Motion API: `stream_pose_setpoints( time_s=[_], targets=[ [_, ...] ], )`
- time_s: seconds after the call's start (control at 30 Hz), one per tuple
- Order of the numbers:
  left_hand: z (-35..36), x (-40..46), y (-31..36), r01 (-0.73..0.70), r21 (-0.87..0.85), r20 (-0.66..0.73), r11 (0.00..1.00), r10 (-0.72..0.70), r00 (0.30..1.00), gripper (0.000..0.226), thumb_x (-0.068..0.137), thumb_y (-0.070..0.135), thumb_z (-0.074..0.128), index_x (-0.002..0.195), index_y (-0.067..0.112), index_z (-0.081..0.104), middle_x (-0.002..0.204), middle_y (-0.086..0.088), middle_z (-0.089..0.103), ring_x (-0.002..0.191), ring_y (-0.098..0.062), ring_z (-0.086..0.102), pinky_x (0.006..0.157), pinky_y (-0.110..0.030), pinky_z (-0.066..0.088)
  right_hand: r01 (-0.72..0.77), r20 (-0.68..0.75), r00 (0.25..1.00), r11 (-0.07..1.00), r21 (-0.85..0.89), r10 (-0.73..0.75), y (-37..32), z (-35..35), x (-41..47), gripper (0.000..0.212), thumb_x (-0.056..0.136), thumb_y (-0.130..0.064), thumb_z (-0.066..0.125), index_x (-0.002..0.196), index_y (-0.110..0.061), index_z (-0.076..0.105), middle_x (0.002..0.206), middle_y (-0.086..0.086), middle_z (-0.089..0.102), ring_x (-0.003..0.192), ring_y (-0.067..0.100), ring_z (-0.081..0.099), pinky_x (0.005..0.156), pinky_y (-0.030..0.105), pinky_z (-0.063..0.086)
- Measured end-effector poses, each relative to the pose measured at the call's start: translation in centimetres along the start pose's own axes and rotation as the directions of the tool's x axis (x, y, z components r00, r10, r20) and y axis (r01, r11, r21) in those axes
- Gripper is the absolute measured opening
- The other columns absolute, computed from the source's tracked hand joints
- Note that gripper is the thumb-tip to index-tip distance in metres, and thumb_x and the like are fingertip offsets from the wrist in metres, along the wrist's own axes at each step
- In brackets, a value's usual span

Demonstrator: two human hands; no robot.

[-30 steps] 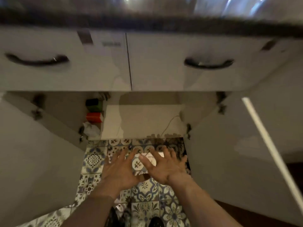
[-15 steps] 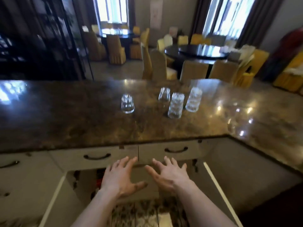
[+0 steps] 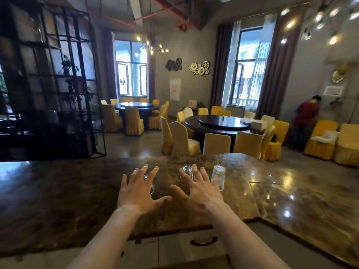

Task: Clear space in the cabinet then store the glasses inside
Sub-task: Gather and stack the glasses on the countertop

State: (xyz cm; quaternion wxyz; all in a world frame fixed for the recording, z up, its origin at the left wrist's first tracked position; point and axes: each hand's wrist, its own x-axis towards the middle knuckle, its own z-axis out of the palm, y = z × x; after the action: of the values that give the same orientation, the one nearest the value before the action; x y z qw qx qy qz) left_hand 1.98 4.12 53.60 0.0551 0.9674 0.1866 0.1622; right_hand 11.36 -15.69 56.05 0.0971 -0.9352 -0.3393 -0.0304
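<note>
Clear drinking glasses stand upside down on a dark marble counter [image 3: 58,191]. My left hand [image 3: 138,191] is open, fingers spread, held over one glass [image 3: 150,184] that shows between and under its fingers. My right hand [image 3: 198,193] is open too, fingers spread, in front of a second glass [image 3: 186,170]. A third, taller glass [image 3: 218,176] stands just right of my right fingers. Neither hand grips anything. The cabinet's drawer fronts [image 3: 174,249] show below the counter edge; the cabinet inside is out of sight.
The counter turns a corner at the right [image 3: 310,200]. Beyond it lies a dining room with round dark tables [image 3: 219,122], yellow covered chairs, and a black metal shelf [image 3: 50,84] at the left. A person in red [image 3: 306,117] stands at the far right wall.
The view has lifted from the open cabinet and floor up to the counter and room. Both hands rose from in front of the cabinet to above the glasses on the counter.
</note>
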Motion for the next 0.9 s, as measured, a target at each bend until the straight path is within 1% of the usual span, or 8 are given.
stream_pose_setpoints(
  time_s=[0.2,0.37,0.47,0.6,0.67,0.73,0.8,0.9],
  targets=[
    [1.8,0.4,1.3,0.001,0.051,0.043,0.999,-0.003,0.999,0.111,0.064,0.1,0.029,0.155,0.047,-0.005,0.168,0.004,-0.002,0.154,-0.022,-0.004,0.123,-0.055,0.001,-0.006,-0.001,1.0,1.0,-0.007,0.006,3.0,1.4,0.7,0.093,0.074,-0.095,-0.001,0.156,-0.051,-0.002,0.171,0.002,-0.007,0.156,0.029,-0.012,0.117,0.065,-0.012],
    [3.2,1.1,1.2,0.024,0.077,0.035,0.997,-0.027,0.999,0.111,0.063,0.1,0.029,0.156,0.046,-0.001,0.168,0.004,0.003,0.154,-0.022,0.0,0.123,-0.054,0.002,0.024,0.012,1.0,0.998,-0.058,-0.023,6.2,3.1,1.7,0.095,0.074,-0.094,-0.002,0.157,-0.049,-0.002,0.171,0.002,-0.007,0.156,0.029,-0.012,0.118,0.067,-0.009],
    [4.6,1.7,0.8,0.043,0.111,0.042,0.993,-0.048,0.998,0.111,0.064,0.1,0.03,0.156,0.045,0.0,0.168,0.004,0.005,0.154,-0.022,0.001,0.123,-0.053,0.001,0.038,0.057,0.998,0.995,-0.093,-0.032,7.7,4.6,2.6,0.092,0.078,-0.092,0.001,0.158,-0.047,-0.003,0.171,0.003,-0.009,0.155,0.03,-0.014,0.118,0.068,-0.01],
    [7.0,3.6,-0.2,0.02,0.144,0.089,0.989,-0.033,0.996,0.11,0.065,0.098,0.032,0.156,0.044,-0.002,0.167,0.003,0.004,0.154,-0.022,-0.001,0.123,-0.054,0.0,0.079,0.131,0.99,0.983,-0.166,-0.057,8.7,6.5,5.3,0.089,0.083,-0.089,0.013,0.158,-0.044,-0.006,0.17,0.005,-0.011,0.154,0.033,-0.017,0.119,0.069,-0.007],
    [8.3,5.5,-1.4,-0.015,0.174,0.129,0.985,-0.008,0.992,0.11,0.067,0.096,0.035,0.156,0.044,-0.004,0.168,0.002,0.002,0.154,-0.023,-0.003,0.123,-0.052,-0.002,0.12,0.137,0.986,0.969,-0.218,-0.091,8.8,7.2,7.8,0.09,0.087,-0.085,0.027,0.159,-0.042,-0.005,0.171,0.007,-0.009,0.154,0.035,-0.015,0.12,0.068,-0.003],
    [9.7,8.0,-3.0,-0.065,0.229,0.183,0.971,0.023,0.983,0.108,0.07,0.093,0.039,0.156,0.044,-0.007,0.168,0.001,-0.002,0.154,-0.025,-0.007,0.123,-0.052,-0.004,0.174,0.144,0.98,0.938,-0.301,-0.136,8.7,8.0,10.6,0.092,0.09,-0.075,0.046,0.16,-0.039,-0.002,0.17,0.011,-0.007,0.154,0.038,-0.014,0.12,0.067,0.0],
    [10.9,10.7,-4.5,-0.126,0.282,0.238,0.951,0.057,0.969,0.109,0.074,0.087,0.048,0.156,0.042,-0.009,0.168,0.001,-0.005,0.153,-0.025,-0.01,0.123,-0.051,-0.006,0.237,0.18,0.968,0.869,-0.433,-0.174,8.7,8.8,13.4,0.095,0.092,-0.062,0.059,0.161,-0.034,0.001,0.17,0.015,-0.008,0.154,0.04,-0.012,0.12,0.068,0.0],
    [12.8,15.2,-6.7,-0.246,0.35,0.333,0.904,0.125,0.935,0.111,0.078,0.075,0.061,0.156,0.039,-0.008,0.168,-0.001,-0.009,0.153,-0.028,-0.013,0.123,-0.053,-0.006,0.336,0.281,0.938,0.74,-0.583,-0.205,8.5,10.0,17.7,0.082,0.099,-0.041,0.059,0.162,-0.029,0.007,0.169,0.019,-0.007,0.154,0.043,-0.01,0.119,0.068,-0.004]
  ],
)
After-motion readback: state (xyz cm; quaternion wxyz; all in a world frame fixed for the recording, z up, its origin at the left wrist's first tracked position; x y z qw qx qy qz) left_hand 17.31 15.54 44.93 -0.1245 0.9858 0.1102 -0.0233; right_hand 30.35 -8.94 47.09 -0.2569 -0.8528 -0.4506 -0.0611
